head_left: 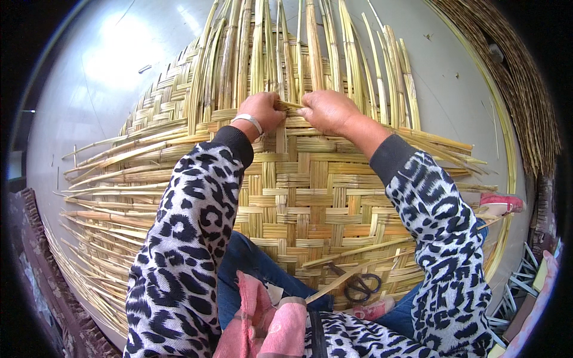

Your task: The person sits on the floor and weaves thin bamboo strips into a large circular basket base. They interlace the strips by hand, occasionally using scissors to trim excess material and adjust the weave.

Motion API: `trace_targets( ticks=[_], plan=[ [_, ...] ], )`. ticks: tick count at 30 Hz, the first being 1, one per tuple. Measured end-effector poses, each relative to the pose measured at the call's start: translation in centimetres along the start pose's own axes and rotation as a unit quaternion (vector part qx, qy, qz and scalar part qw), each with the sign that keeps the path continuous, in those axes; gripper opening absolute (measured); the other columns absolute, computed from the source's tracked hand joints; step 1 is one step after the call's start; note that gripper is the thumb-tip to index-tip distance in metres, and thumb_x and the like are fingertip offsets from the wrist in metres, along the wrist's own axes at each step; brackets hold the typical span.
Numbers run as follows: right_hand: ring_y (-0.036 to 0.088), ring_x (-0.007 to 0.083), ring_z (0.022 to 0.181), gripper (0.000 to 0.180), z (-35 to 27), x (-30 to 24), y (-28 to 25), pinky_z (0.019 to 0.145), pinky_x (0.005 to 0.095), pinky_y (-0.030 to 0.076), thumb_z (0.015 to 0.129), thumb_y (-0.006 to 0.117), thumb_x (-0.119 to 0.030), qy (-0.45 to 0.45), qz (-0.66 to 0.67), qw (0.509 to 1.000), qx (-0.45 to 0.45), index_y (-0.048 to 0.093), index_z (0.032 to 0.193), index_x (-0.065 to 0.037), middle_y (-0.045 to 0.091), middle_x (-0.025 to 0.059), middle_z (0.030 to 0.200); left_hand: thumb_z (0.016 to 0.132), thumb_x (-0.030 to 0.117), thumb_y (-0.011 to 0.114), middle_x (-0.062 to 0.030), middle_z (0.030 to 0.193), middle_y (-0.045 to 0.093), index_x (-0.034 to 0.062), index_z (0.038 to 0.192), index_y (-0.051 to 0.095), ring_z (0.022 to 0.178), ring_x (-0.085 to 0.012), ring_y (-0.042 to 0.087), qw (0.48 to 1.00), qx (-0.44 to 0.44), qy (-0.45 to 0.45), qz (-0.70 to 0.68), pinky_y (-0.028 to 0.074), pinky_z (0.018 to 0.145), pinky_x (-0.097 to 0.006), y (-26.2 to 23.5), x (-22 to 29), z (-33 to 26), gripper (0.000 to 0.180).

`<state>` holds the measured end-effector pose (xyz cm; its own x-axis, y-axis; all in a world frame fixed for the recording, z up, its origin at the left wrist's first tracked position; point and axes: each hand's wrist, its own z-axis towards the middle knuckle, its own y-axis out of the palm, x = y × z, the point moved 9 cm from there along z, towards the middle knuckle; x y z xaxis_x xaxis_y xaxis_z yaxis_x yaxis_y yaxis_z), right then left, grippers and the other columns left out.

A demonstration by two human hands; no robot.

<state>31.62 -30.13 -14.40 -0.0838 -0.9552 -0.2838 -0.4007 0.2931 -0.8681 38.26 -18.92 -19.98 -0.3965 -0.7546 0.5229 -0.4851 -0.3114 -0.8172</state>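
Note:
A large mat of flat split reeds [292, 197] lies under and in front of me, woven in a checked pattern, with loose strip ends fanning out at the far, left and right edges. Near its far woven edge, my left hand [262, 111] and my right hand [329, 111] are close together. Both are closed on a short stretch of reed strip [290, 108] that shows between them. The fingertips are partly hidden by the hands. A silver bracelet [249, 123] is round my left wrist.
Dark-handled scissors [362, 288] lie on the mat by my legs, beside some loose strips [358, 252]. A bundle of thin brown stalks [525, 77] lies at the far right on the grey floor [441, 77]. A pink shoe [501, 203] is at the right.

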Motion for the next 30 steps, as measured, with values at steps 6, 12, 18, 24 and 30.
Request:
trace_targets(
  ticks=[6,12,18,24,30],
  plan=[
    [0.067,0.0353,0.092,0.026,-1.8,-2.2,0.0,0.081,0.047,0.053,0.092,0.058,-0.032,-0.014,0.025,0.999,0.042,0.07,0.102,-0.01,0.07,0.0158,0.095,0.072,0.027,0.074,-0.017,0.089,0.07,0.0074,0.092,0.071,0.087,-0.0343,0.067,0.999,0.025,-0.04,0.009,0.053,0.078,-0.041,-0.1,0.3,-0.5,0.028],
    [0.067,0.0354,0.09,0.025,-5.4,-0.8,-0.6,0.079,0.0475,0.053,0.091,0.058,-0.031,-0.009,0.008,0.999,0.041,0.069,0.095,-0.01,0.07,0.0154,0.093,0.073,0.025,0.076,-0.0149,0.083,0.07,0.0072,0.09,0.071,0.079,-0.0301,0.068,0.999,0.019,-0.019,-0.039,0.053,0.073,-0.038,-0.1,-0.1,-0.5,0.025],
    [0.066,0.0369,0.083,0.024,-9.0,-1.4,-0.6,0.072,0.0502,0.052,0.092,0.058,-0.034,-0.061,-0.074,0.995,-0.009,0.064,0.094,-0.01,0.068,0.0158,0.085,0.095,0.03,0.061,-0.0163,0.09,0.071,-0.0008,0.107,0.067,0.085,-0.0277,0.068,0.968,0.022,0.134,-0.213,0.053,0.078,-0.036,-2.2,5.1,-5.4,0.034],
    [0.067,0.0322,0.09,0.023,-13.1,-3.6,-1.2,0.078,0.0457,0.053,0.09,0.058,-0.034,-0.091,-0.078,0.992,-0.04,0.07,0.095,-0.015,0.07,0.0121,0.091,0.098,0.033,0.056,-0.0199,0.081,0.065,0.0006,0.099,0.067,0.072,-0.0295,0.061,0.966,-0.118,0.13,-0.189,0.05,0.07,-0.039,-0.1,10.0,-13.9,0.034],
    [0.067,0.0312,0.085,0.022,-16.6,-4.0,-0.5,0.074,0.0454,0.053,0.089,0.062,-0.035,-0.124,-0.053,0.991,0.006,0.067,0.099,-0.016,0.069,0.0108,0.085,0.099,0.03,0.057,-0.0103,0.067,0.06,-0.0007,0.095,0.065,0.062,-0.0185,0.057,0.951,-0.105,0.13,-0.261,0.048,0.06,-0.034,1.2,11.3,-17.9,0.032]
  ],
)
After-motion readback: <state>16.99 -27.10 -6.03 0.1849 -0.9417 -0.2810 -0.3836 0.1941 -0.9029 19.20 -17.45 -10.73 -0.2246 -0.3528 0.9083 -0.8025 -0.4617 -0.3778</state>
